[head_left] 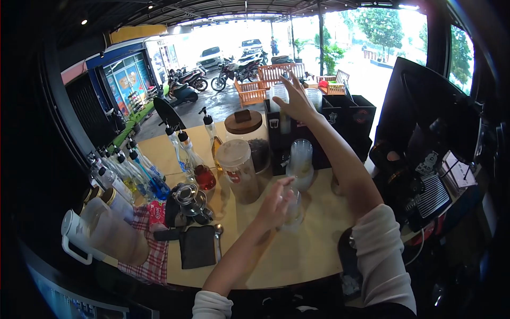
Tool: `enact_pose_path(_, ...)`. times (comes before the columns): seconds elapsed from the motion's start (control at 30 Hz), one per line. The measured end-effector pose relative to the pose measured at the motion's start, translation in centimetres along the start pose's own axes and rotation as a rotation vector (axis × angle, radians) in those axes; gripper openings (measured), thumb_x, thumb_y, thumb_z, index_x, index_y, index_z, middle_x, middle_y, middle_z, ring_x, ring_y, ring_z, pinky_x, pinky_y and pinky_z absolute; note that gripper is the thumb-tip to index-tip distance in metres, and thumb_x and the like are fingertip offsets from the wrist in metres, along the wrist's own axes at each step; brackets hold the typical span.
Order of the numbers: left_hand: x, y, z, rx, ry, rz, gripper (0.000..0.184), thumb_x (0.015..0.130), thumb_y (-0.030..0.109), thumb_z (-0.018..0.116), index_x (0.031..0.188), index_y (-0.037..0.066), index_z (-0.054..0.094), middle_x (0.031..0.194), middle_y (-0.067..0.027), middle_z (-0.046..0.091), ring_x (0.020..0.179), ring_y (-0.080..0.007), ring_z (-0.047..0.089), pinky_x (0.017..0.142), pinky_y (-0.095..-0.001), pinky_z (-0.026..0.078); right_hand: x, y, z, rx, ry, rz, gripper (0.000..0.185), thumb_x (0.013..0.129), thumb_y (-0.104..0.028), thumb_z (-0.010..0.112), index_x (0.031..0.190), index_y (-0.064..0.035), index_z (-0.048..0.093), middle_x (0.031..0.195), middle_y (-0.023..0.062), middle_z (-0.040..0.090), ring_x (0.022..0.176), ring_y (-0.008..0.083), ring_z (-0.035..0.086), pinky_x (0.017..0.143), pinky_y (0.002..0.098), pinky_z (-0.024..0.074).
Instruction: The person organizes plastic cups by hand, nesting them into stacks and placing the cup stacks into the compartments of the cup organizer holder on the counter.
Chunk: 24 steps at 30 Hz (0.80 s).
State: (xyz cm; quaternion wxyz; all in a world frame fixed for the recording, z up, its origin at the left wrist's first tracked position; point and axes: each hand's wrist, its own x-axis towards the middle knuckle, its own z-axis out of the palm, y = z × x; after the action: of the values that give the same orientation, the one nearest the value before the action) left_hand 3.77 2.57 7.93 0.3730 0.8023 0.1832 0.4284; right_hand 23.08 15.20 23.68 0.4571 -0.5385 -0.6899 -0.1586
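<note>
My left hand point(274, 204) is over the table with its fingers curled at the upper left side of a clear plastic cup point(294, 211), which stands on the tabletop. Behind that cup rises a stack of clear plastic cups point(301, 159). My right hand point(297, 101) is raised with fingers spread and nothing between them, over the black organizer point(344, 118). Beside its fingers, on the organizer, is a stack of clear lids or cups point(278, 95); another clear stack point(314, 97) is partly hidden by the hand.
Left of the cups stand a lidded plastic canister point(236, 173), a wooden-lidded jar point(247, 125) and several pump bottles point(199, 173). A pitcher point(106, 231) sits on a checked cloth point(146, 228) at the table's left edge. A spoon point(218, 236) lies beside a dark pad point(198, 248). A coffee machine point(404, 170) is on the right.
</note>
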Motion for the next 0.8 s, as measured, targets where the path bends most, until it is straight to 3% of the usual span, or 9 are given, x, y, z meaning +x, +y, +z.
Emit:
enact_pose_path(0.07, -0.4, 0.0, -0.3, -0.071, 0.057, 0.021, 0.041, 0.093, 0.029, 0.041, 0.123, 0.001, 0.042, 0.120, -0.0142, 0.050, 0.114, -0.0218, 0.047, 0.097, -0.0338, 0.035, -2.0, -2.1, -2.0, 0.113, 0.004, -0.107, 0.067, 0.080, -0.035, 0.064, 0.133, -0.0076, 0.036, 0.142, 0.0267, 0.020, 0.130, 0.0429, 0.024, 0.103, 0.0477, 0.0283)
enact_pose_path(0.13, -1.1, 0.2, -1.1, -0.193, 0.177, -0.036, 0.039, 0.093, 0.027, 0.041, 0.123, 0.002, 0.042, 0.121, -0.0127, 0.048, 0.117, -0.0213, 0.043, 0.100, -0.0329, 0.031, -5.6, -5.5, -5.0, 0.135, 0.001, -0.106, 0.066, 0.079, -0.033, 0.065, 0.132, -0.0074, 0.037, 0.142, 0.0234, 0.023, 0.127, 0.0383, 0.032, 0.102, 0.0446, 0.0305)
enact_pose_path(0.2, -2.3, -0.4, -2.1, -0.204, 0.198, -0.059, 0.037, 0.093, 0.022, 0.041, 0.123, 0.002, 0.041, 0.122, -0.0103, 0.047, 0.118, -0.0195, 0.042, 0.100, -0.0320, 0.031, -9.8, -8.0, -7.3, 0.440, -0.101, 0.063, 0.074, 0.074, -0.036, 0.071, 0.131, -0.0031, 0.036, 0.139, 0.0228, 0.028, 0.127, 0.0362, 0.033, 0.098, 0.0412, 0.0361)
enact_pose_path(0.27, -3.3, -0.4, -2.9, -0.203, 0.313, -0.051, 0.032, 0.092, 0.014, 0.043, 0.123, 0.004, 0.042, 0.119, -0.0091, 0.050, 0.111, -0.0189, 0.047, 0.094, -0.0315, 0.037, -14.8, -8.7, -7.9, 0.585, -0.173, 0.111, 0.081, 0.069, -0.034, 0.076, 0.131, -0.0022, 0.035, 0.137, 0.0191, 0.033, 0.126, 0.0316, 0.036, 0.096, 0.0395, 0.0371)
enact_pose_path(0.33, -4.6, -0.7, -3.4, -0.239, 0.334, -0.065, 0.033, 0.091, 0.012, 0.044, 0.123, 0.004, 0.041, 0.119, -0.0083, 0.049, 0.110, -0.0179, 0.047, 0.095, -0.0308, 0.036, -19.5, -8.7, -7.8, 0.659, -0.268, 0.207, 0.085, 0.065, -0.032, 0.079, 0.131, -0.0031, 0.034, 0.133, 0.0171, 0.038, 0.125, 0.0283, 0.037, 0.096, 0.0397, 0.0374)
enact_pose_path(0.4, -5.8, -0.4, -3.8, -0.286, 0.360, -0.127, 0.032, 0.092, 0.012, 0.044, 0.122, 0.004, 0.041, 0.119, -0.0090, 0.049, 0.110, -0.0178, 0.047, 0.097, -0.0308, 0.035, -23.2, -8.4, -6.6, 0.661, -0.285, 0.320, 0.090, 0.061, -0.031, 0.082, 0.130, -0.0021, 0.033, 0.130, 0.0162, 0.041, 0.122, 0.0273, 0.040, 0.097, 0.0389, 0.0375)
enact_pose_path(0.5, -7.0, -1.3, -3.5, -0.264, 0.348, -0.158, 0.032, 0.092, 0.013, 0.045, 0.122, 0.004, 0.041, 0.119, -0.0097, 0.048, 0.110, -0.0182, 0.047, 0.096, -0.0309, 0.036, -27.1, -7.5, -3.1, 0.617, -0.309, 0.305, 0.091, 0.057, -0.030, 0.084, 0.128, -0.0009, 0.035, 0.124, 0.0179, 0.046, 0.117, 0.0264, 0.045, 0.096, 0.0375, 0.0387)
enact_pose_path(0.6, -7.5, -1.7, -2.9, -0.251, 0.333, -0.176, 0.032, 0.091, 0.013, 0.047, 0.121, 0.004, 0.042, 0.118, -0.0094, 0.049, 0.111, -0.0190, 0.048, 0.095, -0.0316, 0.037, -28.1, -8.4, -0.7, 0.539, -0.277, 0.426, 0.089, 0.056, -0.028, 0.084, 0.125, 0.0002, 0.036, 0.116, 0.0178, 0.052, 0.110, 0.0269, 0.052, 0.092, 0.0357, 0.0413)
enact_pose_path(0.8, -8.5, -1.4, -2.1, -0.253, 0.294, -0.282, 0.034, 0.091, 0.014, 0.047, 0.123, 0.004, 0.040, 0.119, -0.0081, 0.048, 0.111, -0.0175, 0.047, 0.096, -0.0320, 0.036, -27.9, -9.0, -0.8, 0.494, -0.251, 0.461, 0.083, 0.056, -0.022, 0.084, 0.122, 0.0003, 0.039, 0.108, 0.0146, 0.057, 0.102, 0.0257, 0.057, 0.085, 0.0341, 0.0459)
